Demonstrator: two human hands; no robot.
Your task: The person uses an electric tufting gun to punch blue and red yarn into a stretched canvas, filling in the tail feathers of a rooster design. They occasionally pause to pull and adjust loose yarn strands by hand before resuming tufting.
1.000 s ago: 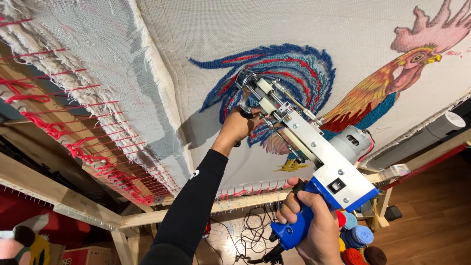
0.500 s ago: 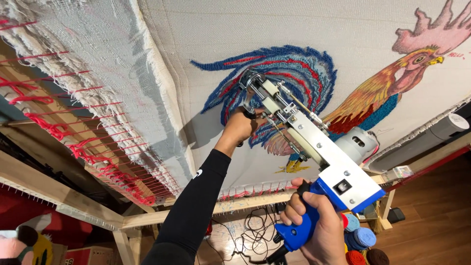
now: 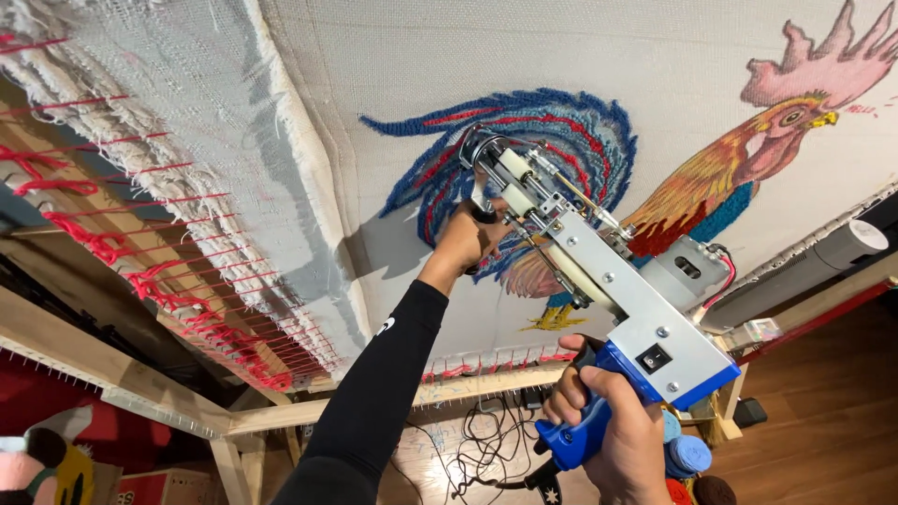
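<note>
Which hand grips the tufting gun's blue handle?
The right hand, low in view, wraps the blue handle; the left hand, black-sleeved, grips the front handle near the cloth.

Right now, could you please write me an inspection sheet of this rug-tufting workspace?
Surface: white woven backing cloth stretched on a wooden frame, bearing a partly tufted rooster picture with blue and red tail.
Job's things: blue and silver tufting gun, its front end at the blue tail.
Clutter: coloured yarn rolls low at the right.
Grippers: left hand, black-sleeved, grips the gun's front handle; right hand grips the blue rear grip.
Cables: tangled black cords under the frame; red wire at the gun's motor.
Surroundings: wooden floor, red yarn lacing on the left frame edge.
</note>
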